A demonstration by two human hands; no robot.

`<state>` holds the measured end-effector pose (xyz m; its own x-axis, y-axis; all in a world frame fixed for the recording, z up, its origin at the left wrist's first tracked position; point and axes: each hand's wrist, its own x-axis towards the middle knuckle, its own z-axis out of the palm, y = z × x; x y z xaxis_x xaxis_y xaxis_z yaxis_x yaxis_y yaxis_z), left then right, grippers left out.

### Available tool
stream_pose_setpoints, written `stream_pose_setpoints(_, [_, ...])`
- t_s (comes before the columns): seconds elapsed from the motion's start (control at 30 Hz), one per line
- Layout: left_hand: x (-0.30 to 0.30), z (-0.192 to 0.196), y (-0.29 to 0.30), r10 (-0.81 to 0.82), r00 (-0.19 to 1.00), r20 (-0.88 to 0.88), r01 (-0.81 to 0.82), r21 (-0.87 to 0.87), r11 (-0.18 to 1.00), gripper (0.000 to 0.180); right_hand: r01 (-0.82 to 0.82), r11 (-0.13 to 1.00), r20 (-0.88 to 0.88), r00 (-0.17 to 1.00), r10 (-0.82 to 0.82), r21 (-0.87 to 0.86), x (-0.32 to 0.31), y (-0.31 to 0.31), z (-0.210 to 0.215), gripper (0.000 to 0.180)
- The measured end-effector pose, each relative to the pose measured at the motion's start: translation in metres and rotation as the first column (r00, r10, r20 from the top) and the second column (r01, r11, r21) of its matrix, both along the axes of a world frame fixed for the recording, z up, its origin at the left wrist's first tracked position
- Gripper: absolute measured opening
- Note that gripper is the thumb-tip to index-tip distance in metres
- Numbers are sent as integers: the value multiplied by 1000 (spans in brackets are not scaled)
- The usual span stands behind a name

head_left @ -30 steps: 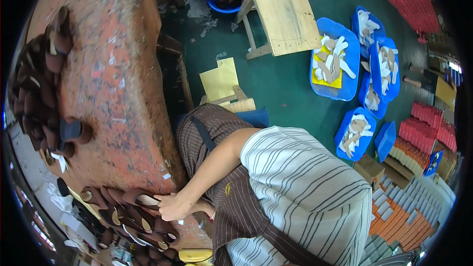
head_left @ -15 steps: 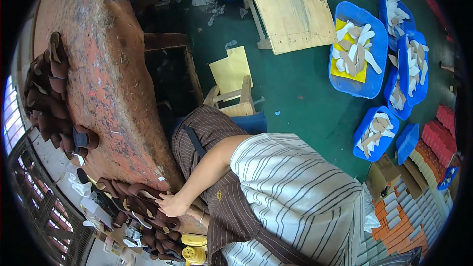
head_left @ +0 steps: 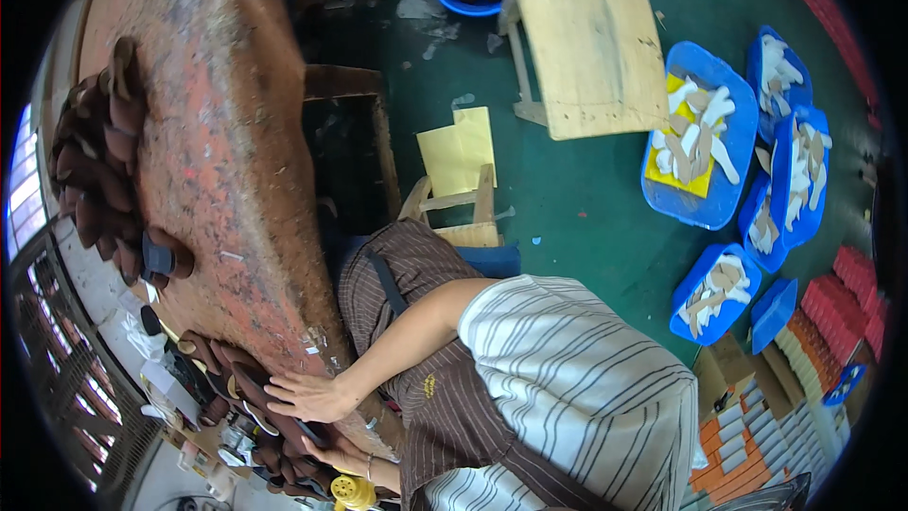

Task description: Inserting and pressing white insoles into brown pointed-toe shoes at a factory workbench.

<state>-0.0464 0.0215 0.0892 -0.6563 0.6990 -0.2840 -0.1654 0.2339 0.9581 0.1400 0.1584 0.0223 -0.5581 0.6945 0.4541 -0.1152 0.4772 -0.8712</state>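
My right hand (head_left: 312, 397) rests over a pile of brown shoe pieces (head_left: 251, 374) at the near end of the worktable, its fingers stretched and spread. Just below it, my left hand (head_left: 336, 457), with a bracelet at the wrist, lies by the same pile with fingers extended. Between the two hands lies a brown piece, partly covered, and neither hand visibly grips it. A yellow round-ended object (head_left: 353, 490) sits beside my left wrist. The pieces look curved and dark, some with lighter linings.
The worn reddish worktable (head_left: 227, 180) runs along my left, with another brown heap (head_left: 99, 161) farther up it. A wooden stool top (head_left: 586, 47) and a blue basin (head_left: 473, 5) stand beyond. Blue crates (head_left: 705, 213) with white and tan sole-shaped pieces sit on the green floor at right.
The view has shifted slightly. My right hand was bunched at the pile and now has its fingers spread. My left hand, mostly hidden before, now shows below it.
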Motion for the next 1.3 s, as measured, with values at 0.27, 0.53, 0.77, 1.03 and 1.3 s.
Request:
stream_pose_setpoints(0.27, [3,66,-32,232,972,-22,-222,218,950,52,-15,1000,295,955,11,13,12,22,-14,57])
stream_pose_setpoints(0.53, [-63,100,-46,441,747,-497,-402,190,896,48,-156,986,313,941,132,53,-3,26,-32,48])
stream_pose_setpoints(0.77, [-222,147,-73,550,271,-790,-680,248,690,78,-162,968,436,898,64,192,2,38,-16,42])
stream_pose_setpoints(1.03, [-436,135,-135,106,81,-991,-948,-43,316,68,-37,891,463,864,-199,452,-72,216,47,68])
stream_pose_setpoints(1.3, [-436,35,-92,-404,277,-872,-961,-257,-103,69,-107,772,603,695,-392,626,-286,415,5,85])
